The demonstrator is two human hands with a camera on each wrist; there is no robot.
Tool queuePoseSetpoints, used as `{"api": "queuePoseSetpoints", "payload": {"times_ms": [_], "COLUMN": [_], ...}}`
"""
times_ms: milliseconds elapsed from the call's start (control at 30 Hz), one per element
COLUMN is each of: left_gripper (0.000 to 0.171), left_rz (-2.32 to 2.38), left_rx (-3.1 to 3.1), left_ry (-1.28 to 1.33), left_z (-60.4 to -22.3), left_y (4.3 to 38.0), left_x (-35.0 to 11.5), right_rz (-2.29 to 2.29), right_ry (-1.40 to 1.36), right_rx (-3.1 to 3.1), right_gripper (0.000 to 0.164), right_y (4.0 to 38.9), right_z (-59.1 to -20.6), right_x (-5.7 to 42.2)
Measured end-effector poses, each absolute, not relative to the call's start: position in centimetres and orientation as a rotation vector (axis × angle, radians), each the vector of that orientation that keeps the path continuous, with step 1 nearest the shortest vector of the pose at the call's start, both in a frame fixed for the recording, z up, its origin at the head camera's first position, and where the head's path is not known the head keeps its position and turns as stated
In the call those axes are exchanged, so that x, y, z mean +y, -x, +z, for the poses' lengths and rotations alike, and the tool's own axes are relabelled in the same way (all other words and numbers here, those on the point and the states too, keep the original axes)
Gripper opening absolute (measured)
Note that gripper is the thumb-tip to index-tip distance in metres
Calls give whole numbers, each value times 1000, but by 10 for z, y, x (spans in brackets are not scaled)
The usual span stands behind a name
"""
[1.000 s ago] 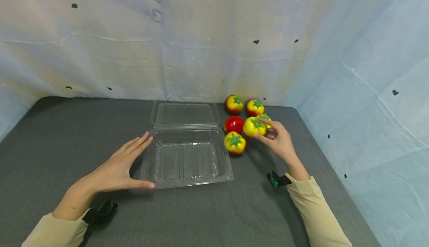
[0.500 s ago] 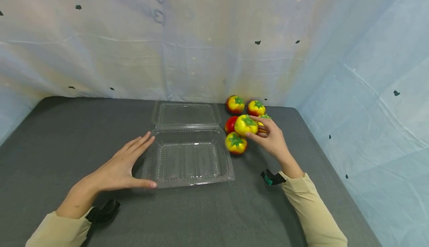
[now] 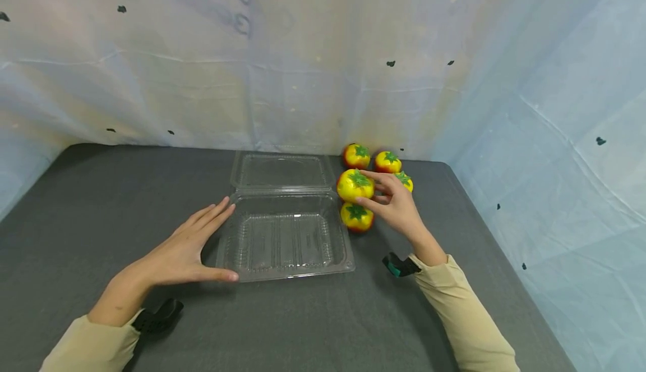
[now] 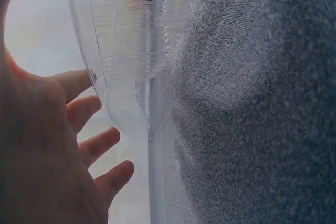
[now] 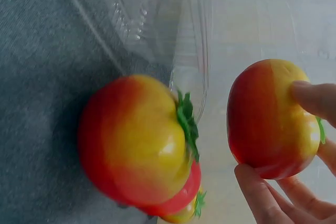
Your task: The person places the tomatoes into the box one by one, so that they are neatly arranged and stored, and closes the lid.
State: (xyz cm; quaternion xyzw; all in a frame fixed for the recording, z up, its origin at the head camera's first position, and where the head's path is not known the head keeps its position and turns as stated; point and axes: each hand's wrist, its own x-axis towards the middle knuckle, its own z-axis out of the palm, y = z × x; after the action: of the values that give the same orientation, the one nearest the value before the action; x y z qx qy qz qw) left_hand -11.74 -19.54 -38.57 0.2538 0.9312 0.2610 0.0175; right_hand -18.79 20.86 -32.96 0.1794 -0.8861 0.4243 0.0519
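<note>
My right hand pinches a yellow-and-red tomato with a green leafy top, between thumb and fingertips. In the right wrist view this held tomato hangs raised, apart from another tomato that rests on the table. From the head it overlaps the tomato at the clear plastic box's right side. A red one shows only in the right wrist view. Spread and straight, the fingers of my left hand lie along the left edge of the clear plastic box; some fingertips meet its rim in the left wrist view.
The box's lid lies folded back toward the rear sheet. More tomatoes stand behind my right hand: one at the back, one to its right and one partly hidden. Grey cloth covers the table.
My right hand has moved left with the held tomato, from beside the red one to over it, hiding it in the head view. The left hand stays at the box's edge.
</note>
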Motion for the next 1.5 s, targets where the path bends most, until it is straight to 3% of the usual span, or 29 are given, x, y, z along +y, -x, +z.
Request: {"api": "queuePoseSetpoints", "payload": {"times_ms": [467,933,1500], "left_gripper": [119,122,124], "left_rz": [799,791,765], "left_rx": [2896,2882,2860], "left_ry": [-773,-740,-736], "left_z": [-383,-379,-375], "left_y": [115,120,120], "left_x": [-193,-186,-175], "right_rz": [1461,1278,1406], "right_ry": [-691,-829,-951], "right_rx": [-2696,-2718,-2788], "right_gripper": [53,52,52], "right_y": [181,198,201], "right_z": [-307,-314,-314], "right_x": [174,155,124]}}
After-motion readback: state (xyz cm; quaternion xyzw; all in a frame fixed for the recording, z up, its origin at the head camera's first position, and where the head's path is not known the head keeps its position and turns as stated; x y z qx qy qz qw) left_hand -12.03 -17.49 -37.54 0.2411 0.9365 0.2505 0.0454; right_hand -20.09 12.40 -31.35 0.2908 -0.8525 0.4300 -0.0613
